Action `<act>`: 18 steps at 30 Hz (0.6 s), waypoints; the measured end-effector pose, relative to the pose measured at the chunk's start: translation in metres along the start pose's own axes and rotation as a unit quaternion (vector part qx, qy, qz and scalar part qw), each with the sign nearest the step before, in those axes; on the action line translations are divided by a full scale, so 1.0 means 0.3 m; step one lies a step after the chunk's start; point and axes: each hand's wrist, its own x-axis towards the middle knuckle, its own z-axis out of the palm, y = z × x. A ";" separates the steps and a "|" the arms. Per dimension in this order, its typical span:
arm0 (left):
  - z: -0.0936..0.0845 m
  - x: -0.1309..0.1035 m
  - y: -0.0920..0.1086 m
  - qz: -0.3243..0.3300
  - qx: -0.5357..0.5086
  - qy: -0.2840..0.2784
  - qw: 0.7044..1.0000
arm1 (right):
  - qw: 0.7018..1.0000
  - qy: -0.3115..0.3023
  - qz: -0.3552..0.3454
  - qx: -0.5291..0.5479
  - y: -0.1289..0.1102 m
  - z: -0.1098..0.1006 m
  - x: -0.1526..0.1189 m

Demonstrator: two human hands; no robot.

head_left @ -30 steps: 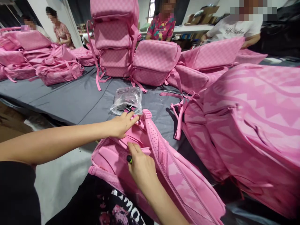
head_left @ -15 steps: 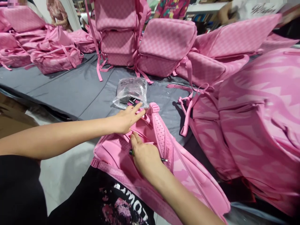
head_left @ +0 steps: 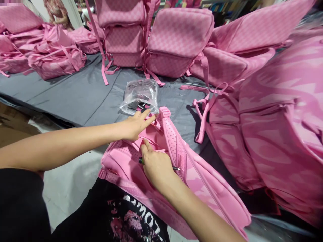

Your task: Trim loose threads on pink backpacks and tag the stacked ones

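Note:
A pink backpack (head_left: 207,188) lies across my lap and the table edge, its dotted strap and back side facing up. My left hand (head_left: 137,126) rests on the backpack's top end with its fingers apart. Close below it, my right hand (head_left: 156,164) is closed around a dark pen (head_left: 176,168), whose ends stick out on both sides. The right fingertips touch the pink fabric near the top. Just beyond my left hand lies a clear plastic bag (head_left: 141,92) with small black and pink items inside.
Pink checkered backpacks (head_left: 180,37) stand along the far side of the grey-covered table (head_left: 75,97). Large pink patterned backpacks (head_left: 272,134) fill the right side. More pink bags (head_left: 57,60) are piled at the far left, with a person (head_left: 58,13) behind them.
The view has tilted slightly, so the table and bags sit a little higher. My hands keep nearly the same places on the backpack.

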 end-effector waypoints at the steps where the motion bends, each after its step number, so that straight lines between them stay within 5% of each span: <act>1: 0.002 -0.003 -0.005 0.000 -0.015 0.003 1.000 | 1.000 0.001 0.005 -0.002 0.000 0.001 0.000; 7: 0.043 -0.016 -0.033 -0.085 -0.122 0.023 0.989 | 0.999 0.003 0.032 0.012 -0.008 0.012 0.009; 18: 0.009 0.039 -0.044 -0.081 -0.107 -0.044 0.990 | 0.999 -0.001 0.034 0.028 0.003 0.014 0.039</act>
